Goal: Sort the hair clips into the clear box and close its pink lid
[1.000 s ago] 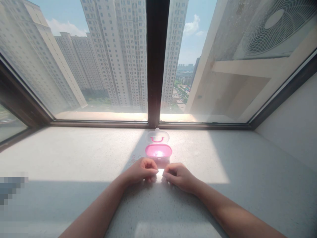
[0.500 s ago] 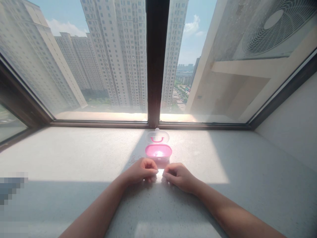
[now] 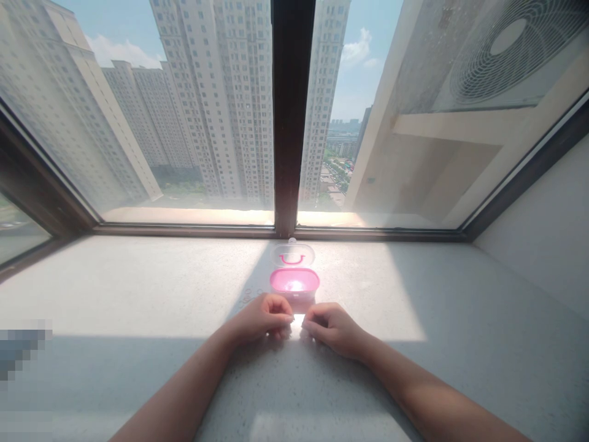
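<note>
A small pink box (image 3: pixel 295 283) lies open on the pale stone sill (image 3: pixel 138 294), its clear lid (image 3: pixel 292 254) with a pink handle folded back towards the window. My left hand (image 3: pixel 263 317) and my right hand (image 3: pixel 332 328) rest on the sill just in front of the box, knuckles up, fingertips pinched and almost meeting. Whatever the fingers pinch is too small to make out. Several tiny thin rings (image 3: pixel 247 296) lie on the sill left of the box, close to my left hand.
A dark window frame (image 3: pixel 289 116) with a central post stands right behind the box. Tall buildings and an air-conditioner unit (image 3: pixel 510 49) show through the glass. A white wall (image 3: pixel 547 227) closes the right side. A blurred patch (image 3: pixel 23 350) sits at the left edge.
</note>
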Demonstrator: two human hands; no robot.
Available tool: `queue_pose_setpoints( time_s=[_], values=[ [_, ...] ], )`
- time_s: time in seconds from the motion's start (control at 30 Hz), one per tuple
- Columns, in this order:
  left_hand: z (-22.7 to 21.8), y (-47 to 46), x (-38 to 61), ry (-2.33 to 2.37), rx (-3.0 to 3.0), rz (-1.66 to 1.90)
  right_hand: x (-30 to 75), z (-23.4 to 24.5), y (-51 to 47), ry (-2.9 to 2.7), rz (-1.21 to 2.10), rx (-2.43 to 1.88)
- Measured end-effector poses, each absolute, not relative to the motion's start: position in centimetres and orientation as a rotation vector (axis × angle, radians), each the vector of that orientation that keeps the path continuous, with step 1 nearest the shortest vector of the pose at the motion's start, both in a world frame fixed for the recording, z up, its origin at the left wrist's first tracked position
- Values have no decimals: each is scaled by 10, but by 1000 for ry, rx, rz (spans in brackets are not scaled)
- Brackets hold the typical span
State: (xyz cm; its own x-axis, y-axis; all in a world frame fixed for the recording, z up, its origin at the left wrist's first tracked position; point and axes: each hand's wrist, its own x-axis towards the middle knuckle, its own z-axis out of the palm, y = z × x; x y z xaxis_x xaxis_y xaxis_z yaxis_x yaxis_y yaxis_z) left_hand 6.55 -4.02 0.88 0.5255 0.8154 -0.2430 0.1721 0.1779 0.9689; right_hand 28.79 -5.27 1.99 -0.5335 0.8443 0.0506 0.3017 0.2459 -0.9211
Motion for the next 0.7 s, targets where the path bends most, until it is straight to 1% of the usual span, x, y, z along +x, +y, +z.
queue_pose_setpoints(
  time_s=[0.7],
  values=[
    [7,-39,65,941,1345,570,288,19,-53,-1960,1276,-1026]
  ],
)
